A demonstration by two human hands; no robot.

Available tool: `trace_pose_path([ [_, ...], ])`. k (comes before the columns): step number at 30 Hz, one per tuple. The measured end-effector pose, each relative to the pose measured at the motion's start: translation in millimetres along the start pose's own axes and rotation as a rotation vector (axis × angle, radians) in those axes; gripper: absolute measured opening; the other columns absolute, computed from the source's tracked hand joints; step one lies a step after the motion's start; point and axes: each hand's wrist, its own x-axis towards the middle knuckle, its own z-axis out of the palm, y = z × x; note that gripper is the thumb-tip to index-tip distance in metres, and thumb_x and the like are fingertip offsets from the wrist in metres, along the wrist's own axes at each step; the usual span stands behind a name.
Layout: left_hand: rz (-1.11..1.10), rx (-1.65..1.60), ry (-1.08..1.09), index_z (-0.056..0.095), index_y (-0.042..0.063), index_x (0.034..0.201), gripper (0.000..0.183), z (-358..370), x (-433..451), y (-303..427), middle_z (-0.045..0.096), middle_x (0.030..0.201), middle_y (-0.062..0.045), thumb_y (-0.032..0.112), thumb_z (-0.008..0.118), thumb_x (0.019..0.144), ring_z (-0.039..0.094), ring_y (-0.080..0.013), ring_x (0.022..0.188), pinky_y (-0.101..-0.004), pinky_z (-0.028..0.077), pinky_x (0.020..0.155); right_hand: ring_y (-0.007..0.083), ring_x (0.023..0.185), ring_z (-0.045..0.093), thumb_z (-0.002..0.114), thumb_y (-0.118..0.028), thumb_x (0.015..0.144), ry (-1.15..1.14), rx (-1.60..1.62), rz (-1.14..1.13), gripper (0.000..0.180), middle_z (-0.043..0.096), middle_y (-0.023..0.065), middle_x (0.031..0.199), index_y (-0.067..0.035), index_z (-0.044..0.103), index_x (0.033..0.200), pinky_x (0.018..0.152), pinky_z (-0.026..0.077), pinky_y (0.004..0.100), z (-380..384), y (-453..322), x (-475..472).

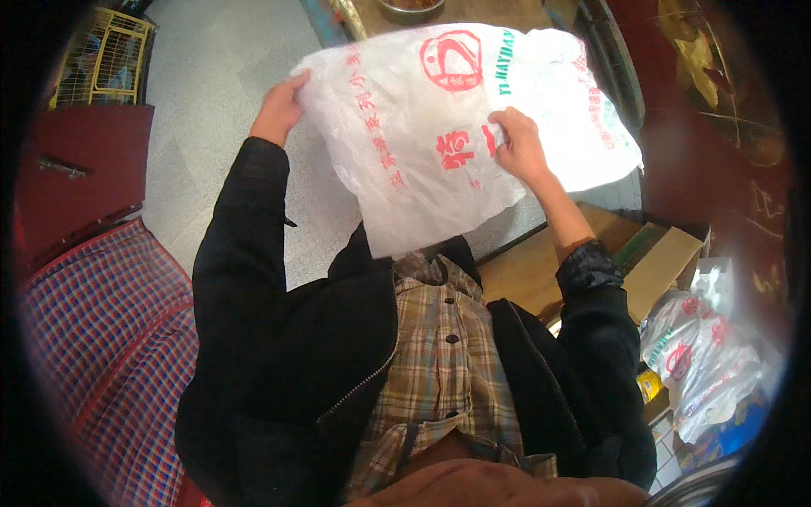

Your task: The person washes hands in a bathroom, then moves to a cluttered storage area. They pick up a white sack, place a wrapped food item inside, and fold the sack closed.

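Note:
A large white woven plastic sack [412, 146] with red and green print spreads out in front of my body. My left hand [282, 108] grips its left corner. Near the middle of the sack, my right hand [521, 142] pinches the sheet between thumb and curled fingers. The sack's lower corner hangs down to my waist, and its far right part lies in bright light. I cannot see whether anything is inside it. Part of a metal bowl [412, 6] with brown contents shows beyond the sack's upper edge.
To the right stand a cardboard box [665, 266] and a similar crumpled white sack [703, 361]. A checked red and blue cloth [120, 342] covers something at left, below a dark red cabinet [89, 171]. A yellow wire cage [104, 60] stands beyond the cabinet.

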Motion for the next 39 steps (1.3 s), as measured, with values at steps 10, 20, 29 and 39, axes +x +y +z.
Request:
trace_pose_path([
  [10,-0.054,0.05,-0.06,0.041,-0.007,0.152,0.071,46,-72,-82,0.051,0.153,-0.017,0.043,0.059,0.105,0.051,-0.0281,0.138,-0.0432,0.036,0.12,0.0434,0.109,0.054,0.059,0.005,0.069,0.097,-0.073,-0.068,0.056,0.059,0.0207,0.113,-0.005,0.06,0.124,0.096,0.043,0.0514,-3,29,17],
  [20,-0.119,-0.094,-0.029,0.038,-0.004,0.152,0.07,118,-197,-166,0.057,0.145,-0.015,0.018,0.073,0.095,0.056,-0.0298,0.133,-0.0438,0.047,0.112,0.0454,0.138,0.045,0.072,-0.023,0.089,0.018,0.437,-0.277,0.068,0.049,0.028,0.146,-0.006,0.045,0.15,0.119,0.033,0.051,67,-40,40],
  [29,0.118,0.203,0.257,0.036,-0.011,0.148,0.072,184,-241,-67,0.058,0.136,-0.027,-0.008,0.061,0.081,0.064,-0.0356,0.122,-0.0439,0.056,0.103,0.0325,0.142,0.048,0.064,-0.032,0.1,0.011,0.692,-0.001,0.065,0.039,0.0243,0.161,-0.007,0.041,0.157,0.115,0.041,0.0405,42,-10,19],
  [39,0.548,0.935,-0.123,0.044,-0.009,0.146,0.076,359,-217,-53,0.057,0.141,-0.028,0.007,0.071,0.076,0.057,-0.0378,0.131,-0.0424,0.044,0.113,0.0221,0.113,0.062,0.052,-0.033,0.106,-0.204,1.634,0.294,0.051,0.066,0.0106,0.125,-0.005,0.053,0.148,0.099,0.049,0.0327,9,-10,9],
])
